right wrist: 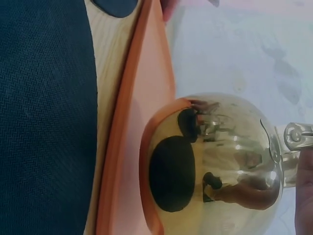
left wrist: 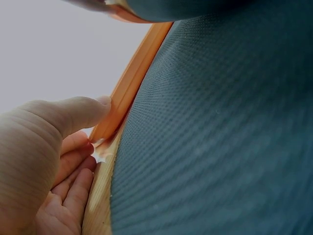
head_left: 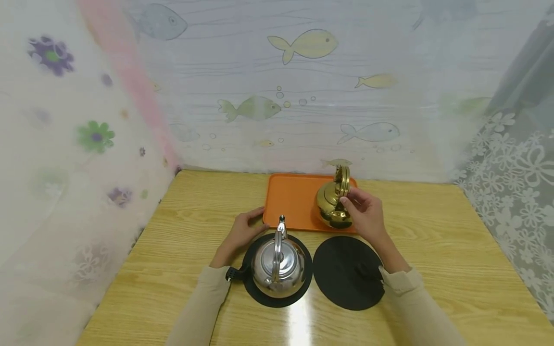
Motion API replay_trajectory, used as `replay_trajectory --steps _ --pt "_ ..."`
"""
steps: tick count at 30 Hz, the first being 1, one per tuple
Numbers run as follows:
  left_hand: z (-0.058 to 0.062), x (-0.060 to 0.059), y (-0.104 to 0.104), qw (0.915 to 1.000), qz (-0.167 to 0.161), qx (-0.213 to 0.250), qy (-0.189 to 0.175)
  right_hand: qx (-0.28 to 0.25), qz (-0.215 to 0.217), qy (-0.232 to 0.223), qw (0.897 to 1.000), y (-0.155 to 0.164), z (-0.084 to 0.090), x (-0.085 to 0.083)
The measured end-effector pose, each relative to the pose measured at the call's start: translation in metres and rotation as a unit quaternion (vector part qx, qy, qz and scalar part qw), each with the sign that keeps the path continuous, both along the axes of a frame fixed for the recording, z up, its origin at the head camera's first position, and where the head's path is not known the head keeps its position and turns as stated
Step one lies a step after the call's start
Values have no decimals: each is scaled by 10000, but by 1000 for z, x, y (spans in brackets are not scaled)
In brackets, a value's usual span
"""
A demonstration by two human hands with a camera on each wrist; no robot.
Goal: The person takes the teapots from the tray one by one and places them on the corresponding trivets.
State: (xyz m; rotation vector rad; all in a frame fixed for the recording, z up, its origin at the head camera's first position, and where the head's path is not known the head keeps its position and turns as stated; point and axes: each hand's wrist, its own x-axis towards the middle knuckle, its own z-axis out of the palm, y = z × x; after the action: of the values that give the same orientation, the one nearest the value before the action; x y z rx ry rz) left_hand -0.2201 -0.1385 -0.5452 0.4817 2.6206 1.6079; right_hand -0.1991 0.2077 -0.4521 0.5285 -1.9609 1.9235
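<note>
My right hand [head_left: 365, 211] grips the handle of a shiny gold kettle [head_left: 327, 204], thumb and fingers at the handle's right side. The kettle is at the right part of an orange tray [head_left: 287, 202], its handle upright. In the right wrist view, the gold body [right wrist: 230, 171] mirrors the tray and dark mats. My left hand [head_left: 243, 230] is at the tray's near left corner; in the left wrist view, the thumb touches the tray edge [left wrist: 124, 83] and the other fingers lie loosely below. A silver kettle [head_left: 279, 266] stands in front, its handle upright.
Under the silver kettle lies a round black mat [head_left: 306, 286], with a black piece [head_left: 235, 274] sticking out at its left. A second round black mat [head_left: 346, 274] lies to its right on the wooden table [head_left: 433, 240]. A fish-patterned curtain [head_left: 242, 144] hangs behind the table.
</note>
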Motion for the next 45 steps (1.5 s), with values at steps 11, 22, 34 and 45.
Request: replay_trajectory --steps 11,22,34,45 --pt "2 1 1 10000 6 -73 55 -136 18 159 9998 6 10 18" --pt "3 1 1 10000 -68 -33 14 -254 228 657 9973 10 16 40" --pt "3 -16 -3 9998 -123 -64 165 -124 424 766 9961 12 14 61" --pt "-2 -39 -7 9992 -286 60 264 -287 506 977 9935 11 2 78"
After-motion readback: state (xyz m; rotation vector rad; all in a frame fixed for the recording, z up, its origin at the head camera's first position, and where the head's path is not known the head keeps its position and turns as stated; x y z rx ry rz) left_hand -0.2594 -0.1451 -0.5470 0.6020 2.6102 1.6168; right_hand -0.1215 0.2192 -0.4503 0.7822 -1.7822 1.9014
